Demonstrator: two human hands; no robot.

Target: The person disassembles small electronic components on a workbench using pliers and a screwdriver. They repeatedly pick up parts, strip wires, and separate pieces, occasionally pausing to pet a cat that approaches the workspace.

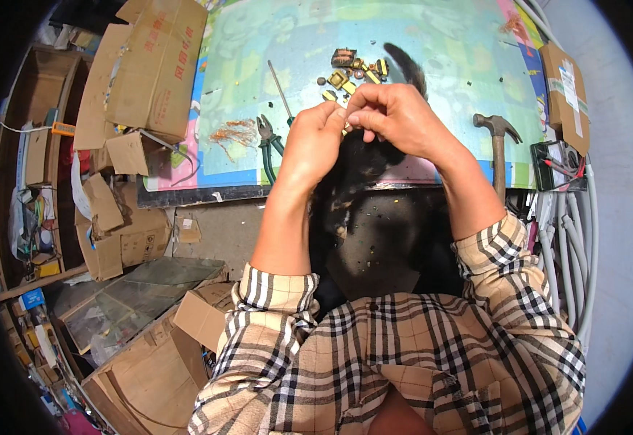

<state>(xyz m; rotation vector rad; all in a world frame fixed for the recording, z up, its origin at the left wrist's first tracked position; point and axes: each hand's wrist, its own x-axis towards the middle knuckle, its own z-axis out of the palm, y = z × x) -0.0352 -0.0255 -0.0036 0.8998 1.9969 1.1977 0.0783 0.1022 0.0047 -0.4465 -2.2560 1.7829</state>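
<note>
My left hand (312,142) and my right hand (402,119) meet above the near part of the table, fingertips pinched together. A tiny pale piece shows between them, too small and covered to name. Just beyond my fingers lie several small yellow and black parts, among them a copper-wound coil (343,57) and a yellow frame-shaped piece (340,80). Left of my left hand are pliers (266,141) with green handles and a long screwdriver (279,88). Under my hands stretches a black furry cat (368,161), its tail (406,67) raised beyond my right hand.
A hammer (498,145) lies on the table (273,32) at right, near a small cardboard box (567,98). Loose copper wire strands (235,135) lie at left, beside a large carton (146,65). Grey pipes (574,250) stand right; wooden shelves (40,80) left.
</note>
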